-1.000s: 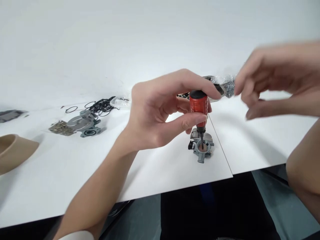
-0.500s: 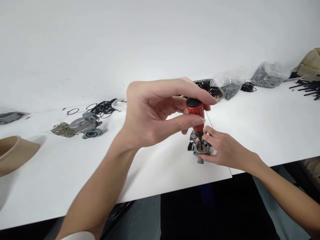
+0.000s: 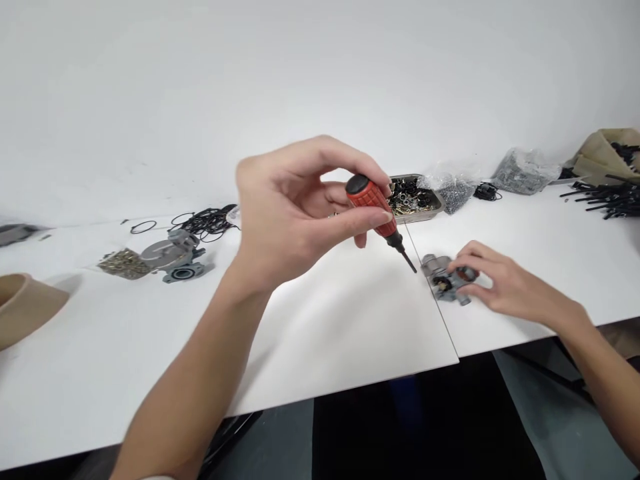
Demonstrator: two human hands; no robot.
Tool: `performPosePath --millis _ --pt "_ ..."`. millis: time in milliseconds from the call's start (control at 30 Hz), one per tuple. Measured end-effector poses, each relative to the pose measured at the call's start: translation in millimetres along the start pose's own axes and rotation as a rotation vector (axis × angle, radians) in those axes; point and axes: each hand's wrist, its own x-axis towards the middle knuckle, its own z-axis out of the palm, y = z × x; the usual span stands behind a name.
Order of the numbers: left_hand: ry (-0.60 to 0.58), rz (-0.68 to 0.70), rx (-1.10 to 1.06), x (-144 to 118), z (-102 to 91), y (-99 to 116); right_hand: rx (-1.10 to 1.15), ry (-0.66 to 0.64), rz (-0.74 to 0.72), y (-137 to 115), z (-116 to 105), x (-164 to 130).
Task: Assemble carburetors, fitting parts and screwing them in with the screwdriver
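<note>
My left hand (image 3: 295, 213) grips a short screwdriver with a red handle and black cap (image 3: 373, 203); its dark tip points down and to the right, lifted off the table. My right hand (image 3: 505, 287) rests on the white table (image 3: 340, 333) and holds a small grey metal carburettor-like part (image 3: 443, 277) by its right side. The screwdriver tip hangs just left of that part, apart from it.
A second grey metal part (image 3: 175, 257) lies at the left beside a pile of small brass pieces (image 3: 123, 262) and black O-rings (image 3: 205, 219). A metal tray of small hardware (image 3: 415, 199), clear bags of screws (image 3: 525, 172), black rods (image 3: 607, 197) and a tan bag (image 3: 605, 153) line the back right.
My right hand came down onto the grey part and slid it to the right. My left hand lifted the screwdriver out of the part and tilted it.
</note>
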Motion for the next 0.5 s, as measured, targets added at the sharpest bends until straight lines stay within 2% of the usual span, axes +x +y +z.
performPosePath --millis 100,233,367,500 --pt "-0.1 -0.12 0.187 1.7 -1.7 -14.3 -0.119 0.045 0.129 52.0 -33.7 -16.3" --pt "-0.28 -0.34 0.497 -1.2 -1.7 -52.2 -0.226 0.135 0.313 103.8 -76.2 -31.1" --pt "-0.305 -0.475 0.66 -15.5 -10.5 -92.2 -0.282 0.231 0.418 140.7 -106.0 -37.8" --pt "-0.341 -0.609 0.806 -42.5 -22.4 -114.9 -0.331 0.27 0.461 185.6 -120.2 -39.1"
